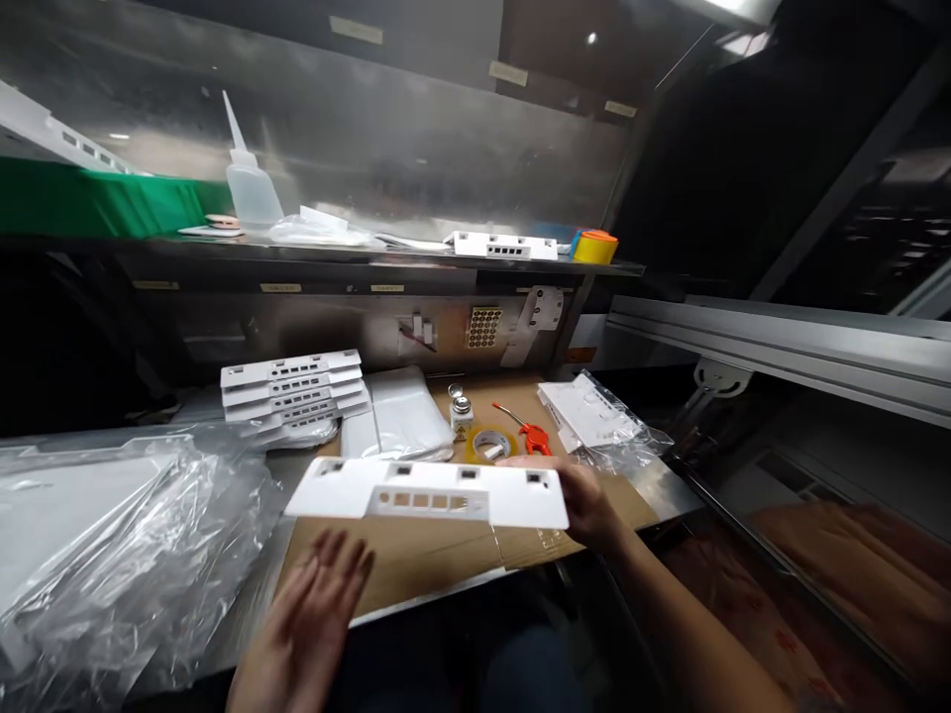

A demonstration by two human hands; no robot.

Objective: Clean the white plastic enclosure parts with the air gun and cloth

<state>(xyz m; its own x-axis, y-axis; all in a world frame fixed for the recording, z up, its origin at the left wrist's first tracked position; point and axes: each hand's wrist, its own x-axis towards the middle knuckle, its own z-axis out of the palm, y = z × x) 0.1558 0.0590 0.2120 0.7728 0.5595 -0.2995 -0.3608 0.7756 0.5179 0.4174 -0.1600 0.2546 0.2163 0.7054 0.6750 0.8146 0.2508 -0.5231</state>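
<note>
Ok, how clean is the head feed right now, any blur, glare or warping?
Head view: the left hand is smeared by motion blur; the white panel in the right hand is fairly sharp. Glare streaks the plastic bag and steel back wall. Wide-angle warping bends the edges; the right side is dark.

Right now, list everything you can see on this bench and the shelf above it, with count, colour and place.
held panel: one, white, above the cardboard, gripped at its right end
panel stack: about five, white, back left of the bench
cardboard sheet: one, brown, on the bench
tape roll: one, clear yellowish, mid bench
small bottle: one, silver cap, behind the tape
orange tool: one, right of the tape
bagged parts: white, in clear plastic, right
plastic wrap: clear, left
squeeze bottle: one, translucent, shelf
shelf panel: one, white
yellow roll: one, shelf right
left hand: open, below the panel
right hand: holding the panel
</note>
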